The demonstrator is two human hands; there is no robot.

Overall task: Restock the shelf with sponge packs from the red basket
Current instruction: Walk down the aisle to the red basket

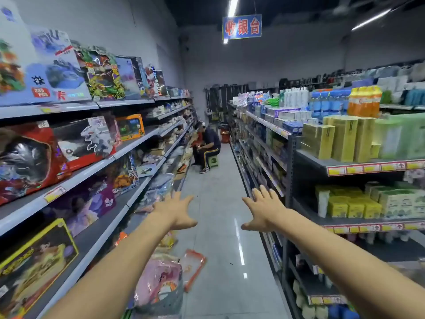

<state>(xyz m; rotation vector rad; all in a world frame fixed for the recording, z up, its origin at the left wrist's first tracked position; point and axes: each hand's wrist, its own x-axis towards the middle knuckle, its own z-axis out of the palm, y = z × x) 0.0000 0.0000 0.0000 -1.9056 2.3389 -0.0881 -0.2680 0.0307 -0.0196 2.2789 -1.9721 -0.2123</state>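
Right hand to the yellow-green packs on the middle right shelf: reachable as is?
Probably yes. The right hand is open and empty, spread in the aisle beside that shelf bay. The yellow-green packs sit at about hand height with the shelf front uncovered, and nothing stands between hand and packs.

Two hands: left hand (178, 211), right hand (264, 211). One hanging sign (242, 27). One green stool (212, 161).
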